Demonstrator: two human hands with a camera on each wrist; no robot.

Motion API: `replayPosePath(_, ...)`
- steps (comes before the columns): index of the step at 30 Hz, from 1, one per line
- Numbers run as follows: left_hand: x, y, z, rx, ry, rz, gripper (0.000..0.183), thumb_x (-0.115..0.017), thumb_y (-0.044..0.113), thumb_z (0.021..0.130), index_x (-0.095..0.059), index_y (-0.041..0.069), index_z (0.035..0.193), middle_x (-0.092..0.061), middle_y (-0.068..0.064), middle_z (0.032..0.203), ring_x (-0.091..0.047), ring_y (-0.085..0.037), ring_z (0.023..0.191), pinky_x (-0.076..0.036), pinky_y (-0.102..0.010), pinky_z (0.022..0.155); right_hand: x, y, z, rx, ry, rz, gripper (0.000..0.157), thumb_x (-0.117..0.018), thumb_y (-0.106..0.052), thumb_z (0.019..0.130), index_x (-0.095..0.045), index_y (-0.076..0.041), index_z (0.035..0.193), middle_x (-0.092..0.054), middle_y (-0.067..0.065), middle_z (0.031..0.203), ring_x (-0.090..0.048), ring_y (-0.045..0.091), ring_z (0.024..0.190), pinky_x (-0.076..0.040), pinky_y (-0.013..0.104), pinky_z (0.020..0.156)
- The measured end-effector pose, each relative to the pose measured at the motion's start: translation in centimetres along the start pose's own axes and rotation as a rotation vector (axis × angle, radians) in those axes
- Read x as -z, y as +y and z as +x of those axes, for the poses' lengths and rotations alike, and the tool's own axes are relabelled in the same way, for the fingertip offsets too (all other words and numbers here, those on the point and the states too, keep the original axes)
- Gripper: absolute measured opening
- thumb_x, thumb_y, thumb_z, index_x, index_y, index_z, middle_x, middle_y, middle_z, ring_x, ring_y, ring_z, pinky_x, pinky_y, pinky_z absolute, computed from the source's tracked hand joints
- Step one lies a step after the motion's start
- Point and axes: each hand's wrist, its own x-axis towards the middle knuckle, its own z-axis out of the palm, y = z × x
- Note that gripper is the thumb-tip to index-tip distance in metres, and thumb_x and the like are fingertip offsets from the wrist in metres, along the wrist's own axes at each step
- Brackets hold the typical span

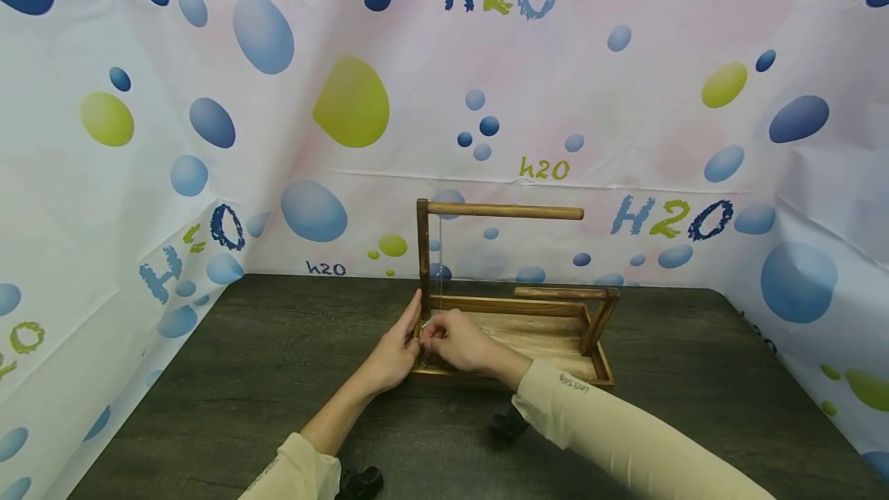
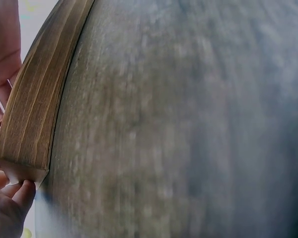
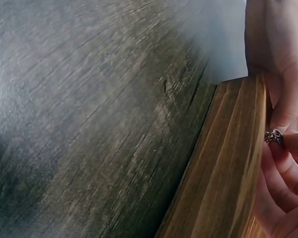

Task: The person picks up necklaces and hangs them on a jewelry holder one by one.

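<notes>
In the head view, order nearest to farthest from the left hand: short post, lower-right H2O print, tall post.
1. Tall post: close beside the left hand, left end of the tray.
2. Short post: right end of the tray.
3. H2O print: farther right, on the backdrop behind.

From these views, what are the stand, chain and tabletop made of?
Stand: wood, seemingly stained brown; grain shows. Chain: probably metal; silvery, shiny links. Tabletop: dark, grain-patterned; real wood or laminate, can't tell.
</notes>
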Motion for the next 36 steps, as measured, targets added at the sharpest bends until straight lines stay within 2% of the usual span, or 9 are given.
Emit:
replayPosePath(5,0.0,0.0,0.0,0.010,0.003,0.008,0.087,-0.039,-0.016,0.095,-0.005,0.024,0.164,-0.015,-0.020,0.164,-0.055,-0.042,0.095,-0.032,-0.022,0.048,0.2,-0.1,0.0,-0.030,0.028,0.066,0.015,-0.053,0.005,0.098,-0.068,0.005,0.099,-0.066,0.011,0.080,-0.067,0.029,0.070,-0.051,0.027,0.056)
replayPosePath(8,0.0,-0.1,0.0,-0.005,0.004,0.014,0.086,-0.040,-0.016,0.094,-0.006,0.021,0.164,-0.015,-0.022,0.164,-0.049,-0.038,0.122,-0.033,-0.022,0.048,0.3,-0.2,0.0,-0.037,0.048,0.090,0.014,-0.054,0.004,0.099,-0.068,0.004,0.099,-0.066,0.011,0.081,-0.068,0.031,0.073,-0.051,0.028,0.057)
replayPosePath(14,-0.1,-0.3,0.1,-0.023,0.015,0.016,0.086,-0.040,-0.016,0.093,-0.007,0.019,0.164,-0.018,-0.023,0.163,-0.043,-0.034,0.130,-0.035,-0.024,0.053,0.5,-0.8,0.0,-0.035,0.107,0.128,0.013,-0.055,0.003,0.099,-0.068,0.006,0.102,-0.066,0.011,0.085,-0.068,0.032,0.078,-0.054,0.028,0.064)
replayPosePath(19,-0.1,-0.2,0.0,-0.010,0.009,0.022,0.086,-0.039,-0.016,0.094,-0.005,0.021,0.164,-0.023,-0.021,0.162,-0.055,-0.031,0.089,-0.036,-0.025,0.053,0.8,-1.2,0.1,-0.010,0.171,0.137,0.014,-0.058,0.003,0.098,-0.071,0.006,0.104,-0.069,0.010,0.087,-0.068,0.028,0.078,-0.055,0.028,0.067)
replayPosePath(21,-0.1,-0.2,0.0,-0.010,0.008,0.021,0.086,-0.039,-0.016,0.094,-0.005,0.021,0.164,-0.024,-0.021,0.162,-0.054,-0.031,0.088,-0.036,-0.025,0.054,0.9,-1.3,0.2,-0.008,0.189,0.151,0.015,-0.059,0.002,0.098,-0.072,0.005,0.104,-0.070,0.010,0.089,-0.069,0.025,0.078,-0.056,0.030,0.069)
replayPosePath(23,-0.1,-0.2,0.0,-0.010,0.009,0.019,0.086,-0.039,-0.016,0.094,-0.006,0.021,0.164,-0.023,-0.021,0.162,-0.056,-0.036,0.112,-0.038,-0.026,0.058,1.1,-1.5,0.3,-0.018,0.208,0.177,0.015,-0.060,0.002,0.098,-0.073,0.005,0.105,-0.070,0.009,0.089,-0.069,0.022,0.079,-0.057,0.035,0.072)
replayPosePath(26,-0.1,-0.2,0.1,-0.017,0.013,0.023,0.085,-0.039,-0.015,0.094,-0.006,0.020,0.164,-0.020,-0.021,0.162,-0.035,-0.032,0.143,-0.042,-0.030,0.068,1.3,-1.8,0.5,-0.030,0.231,0.246,0.015,-0.061,0.002,0.097,-0.073,0.007,0.106,-0.071,0.010,0.090,-0.070,0.023,0.080,-0.058,0.042,0.075)
replayPosePath(31,-0.1,-0.3,0.1,-0.050,0.016,0.041,0.083,-0.040,-0.016,0.093,-0.006,0.013,0.163,-0.017,-0.019,0.164,-0.024,-0.034,0.148,-0.041,-0.043,0.097,1.7,-2.4,0.6,-0.056,0.250,0.410,0.018,-0.061,0.003,0.097,-0.070,0.011,0.111,-0.072,0.018,0.097,-0.072,0.026,0.082,-0.057,0.047,0.081)
replayPosePath(36,-0.1,-0.3,0.1,-0.052,0.015,0.038,0.082,-0.039,-0.016,0.093,-0.006,0.012,0.163,-0.014,-0.017,0.165,-0.017,-0.034,0.149,-0.024,-0.052,0.115,2.2,-3.0,0.5,-0.083,0.249,0.516,0.020,-0.060,0.003,0.098,-0.069,0.010,0.114,-0.070,0.018,0.098,-0.071,0.027,0.083,-0.055,0.051,0.085)
